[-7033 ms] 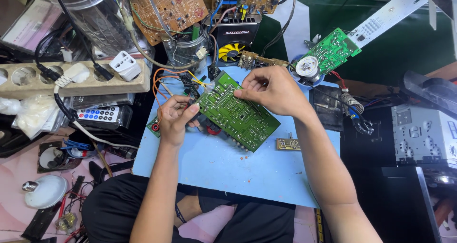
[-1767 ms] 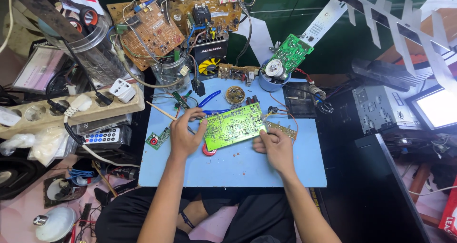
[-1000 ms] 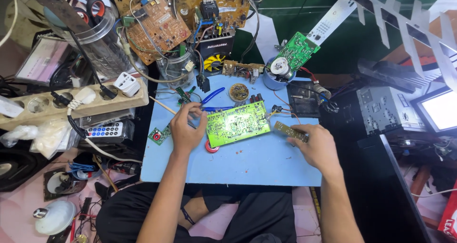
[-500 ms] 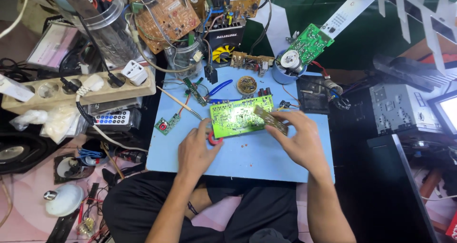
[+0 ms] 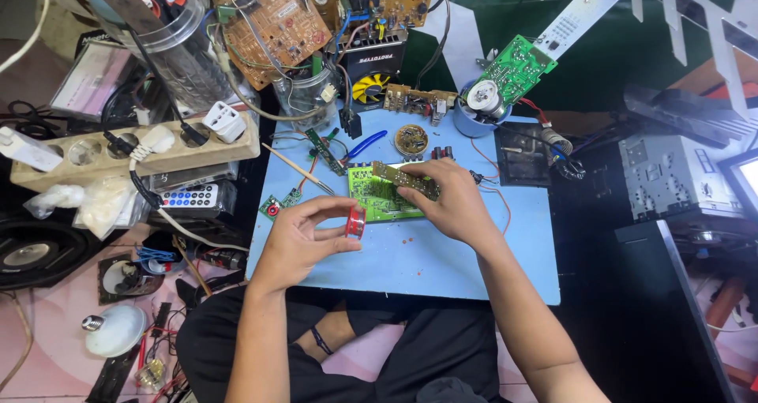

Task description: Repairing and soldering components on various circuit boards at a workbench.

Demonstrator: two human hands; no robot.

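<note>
My left hand [image 5: 304,233] holds a small red ring-shaped spool [image 5: 355,221] upright between thumb and fingers, just above the blue work mat [image 5: 442,261]. My right hand [image 5: 450,202] grips a narrow brown strip circuit board [image 5: 399,178] and holds it over a bright green circuit board [image 5: 377,199] lying on the mat. The two hands are close together near the mat's centre.
A wooden power strip [image 5: 118,146] with plugs lies at left, a remote [image 5: 185,198] below it. Brown circuit boards [image 5: 272,20], a clear jar [image 5: 178,52] and a fan [image 5: 367,83] crowd the back. A soldering iron [image 5: 560,146] and metal chassis [image 5: 679,178] sit at right.
My left hand left the green board and picked up the red spool. My right hand fetched the narrow strip board from the right and brought it over the green board.
</note>
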